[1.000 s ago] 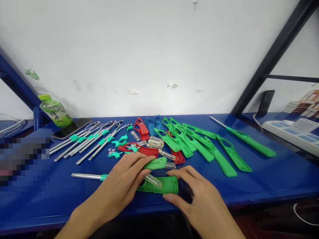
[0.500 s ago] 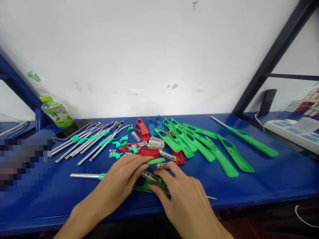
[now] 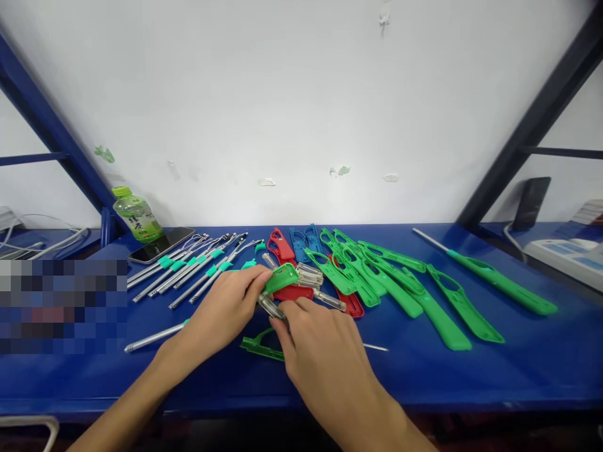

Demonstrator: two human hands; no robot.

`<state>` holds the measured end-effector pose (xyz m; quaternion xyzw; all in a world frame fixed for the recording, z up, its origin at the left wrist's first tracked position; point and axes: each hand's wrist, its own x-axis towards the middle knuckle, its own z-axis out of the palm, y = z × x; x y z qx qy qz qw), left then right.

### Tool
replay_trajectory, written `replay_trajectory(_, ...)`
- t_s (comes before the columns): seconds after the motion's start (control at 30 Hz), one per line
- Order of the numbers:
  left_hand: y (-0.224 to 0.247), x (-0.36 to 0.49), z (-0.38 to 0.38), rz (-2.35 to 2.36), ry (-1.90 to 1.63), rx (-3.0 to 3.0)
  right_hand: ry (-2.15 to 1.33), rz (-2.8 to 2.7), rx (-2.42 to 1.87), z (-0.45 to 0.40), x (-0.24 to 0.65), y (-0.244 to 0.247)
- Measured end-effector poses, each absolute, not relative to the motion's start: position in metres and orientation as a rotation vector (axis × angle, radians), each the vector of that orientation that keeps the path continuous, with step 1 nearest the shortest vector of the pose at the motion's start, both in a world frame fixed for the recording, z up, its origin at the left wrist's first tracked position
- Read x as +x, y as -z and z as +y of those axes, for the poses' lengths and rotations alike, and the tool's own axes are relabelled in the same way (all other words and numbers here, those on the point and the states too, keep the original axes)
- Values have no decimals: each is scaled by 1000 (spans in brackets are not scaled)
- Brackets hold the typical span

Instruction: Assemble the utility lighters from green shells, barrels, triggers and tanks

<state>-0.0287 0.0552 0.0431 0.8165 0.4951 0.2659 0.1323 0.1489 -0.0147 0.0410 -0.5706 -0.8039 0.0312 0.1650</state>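
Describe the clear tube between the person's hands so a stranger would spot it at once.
Above the near half of the blue table, the left hand and right hand are close together. Just below the green piece in the left hand, a clear tube slants down toward the right hand. Unlike the other clear tubes, which lie on the table beyond, this one is held.

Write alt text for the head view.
A person's left hand holds a green casing and a clear tube, the right hand at the tube's end, over a blue table. Beyond lie green, red and blue casings, with metal rods and a bottle at left.
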Motion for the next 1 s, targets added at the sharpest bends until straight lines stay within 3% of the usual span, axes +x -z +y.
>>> replay_trajectory(0.5, -37, -36, 80, 1668, -466, 2077, -126, -2276, -1648, 3, 138, -48)
replay_trajectory(1.0, -48, -34, 76, 1611, -507, 2147, -143, -2312, -1678, 0, 131, -46)
